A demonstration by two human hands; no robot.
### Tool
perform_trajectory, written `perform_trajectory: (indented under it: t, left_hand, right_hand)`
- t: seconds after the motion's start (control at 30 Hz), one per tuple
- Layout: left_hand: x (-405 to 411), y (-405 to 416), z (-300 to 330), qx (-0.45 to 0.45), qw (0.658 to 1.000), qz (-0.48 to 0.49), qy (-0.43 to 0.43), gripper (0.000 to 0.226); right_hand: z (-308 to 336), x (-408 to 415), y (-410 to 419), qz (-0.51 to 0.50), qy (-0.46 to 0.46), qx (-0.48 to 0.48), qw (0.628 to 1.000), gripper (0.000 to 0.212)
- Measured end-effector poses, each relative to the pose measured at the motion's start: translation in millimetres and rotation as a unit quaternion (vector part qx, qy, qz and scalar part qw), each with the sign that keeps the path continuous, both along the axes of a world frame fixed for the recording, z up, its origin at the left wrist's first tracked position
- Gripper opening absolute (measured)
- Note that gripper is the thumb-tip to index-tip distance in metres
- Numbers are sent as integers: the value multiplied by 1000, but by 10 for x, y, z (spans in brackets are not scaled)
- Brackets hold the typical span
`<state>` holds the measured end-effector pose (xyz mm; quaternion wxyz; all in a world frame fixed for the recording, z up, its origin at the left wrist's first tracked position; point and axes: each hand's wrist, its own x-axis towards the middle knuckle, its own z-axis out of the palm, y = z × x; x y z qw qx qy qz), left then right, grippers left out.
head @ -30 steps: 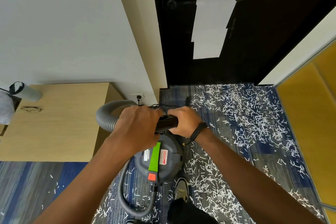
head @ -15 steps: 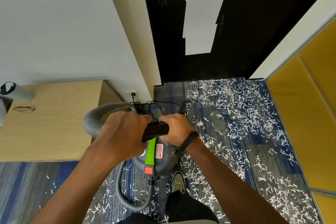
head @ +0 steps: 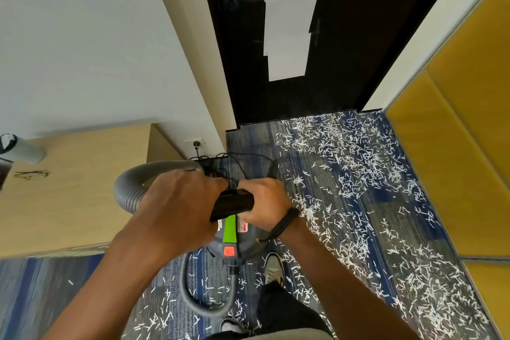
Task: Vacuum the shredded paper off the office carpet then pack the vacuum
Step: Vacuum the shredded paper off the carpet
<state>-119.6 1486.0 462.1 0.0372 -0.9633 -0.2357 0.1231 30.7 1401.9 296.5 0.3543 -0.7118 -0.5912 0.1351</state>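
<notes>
1. Shredded paper (head: 356, 174): white, scattered over carpet (head: 367, 218) striped blue and grey.
2. Vacuum (head: 230, 237): dark grey body, green strip, red-orange button; hose (head: 129, 190) grey, ribbed; tube (head: 231, 204) black.
3. Door (head: 342, 36) far: black, white panels.
4. Desk (head: 77, 190) left: light wood.
5. Partition (head: 463, 130) right: mustard yellow.
6. Wristband (head: 284, 222): black.

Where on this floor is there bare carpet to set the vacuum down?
The carpet strip below the wooden desk is nearly bare, and so is the patch by the door. Right of the vacuum, up to the yellow panel, shredded paper crowds it.
</notes>
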Motion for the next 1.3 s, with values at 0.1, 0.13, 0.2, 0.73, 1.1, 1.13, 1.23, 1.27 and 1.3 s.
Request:
perform_trajectory:
  t: [0.1, 0.13, 0.2, 0.73, 1.1, 1.13, 1.23, 1.27, 1.3]
  left_hand:
    - [-112, -24, -29, -13, 1000, 4, 10, 30]
    - [-138, -28, -48, -19, 1000, 6, 17, 31]
    - [-207, -49, -75, -27, 999, 8, 23, 32]
    - [-229, -16, -244, -26, 1000, 5, -9, 34]
    - [-313, -72, -366, -26, 1000, -4, -2, 39]
    - [-339, -81, -359, -25, 1000, -3, -3, 39]
    - [-416, -123, -329, -16, 1000, -3, -7, 38]
    - [-448, -145, -326, -12, 1000, -5, -9, 38]
    - [-477, -171, -322, -8, 1000, -8, -11, 37]
  right_hand:
    - [-42, -128, -47, 1, 8, -20, 1000, 15]
    - [-59, -165, -50, 1, 13, -30, 999, 16]
    - [-85, -241, -71, 3, 18, -39, 999, 18]
    - [-117, -157, 60, 11, -5, -61, 998, 15]
    - [-248, -256, -4, 12, -11, -65, 998, 18]
    - [-235, -282, -14, 14, -11, -61, 998, 18]
    - [-207, -353, -53, 13, -13, -57, 998, 19]
    - [-200, -379, -72, 11, -15, -58, 998, 19]
    - [-195, -403, -93, 9, -18, -58, 998, 19]
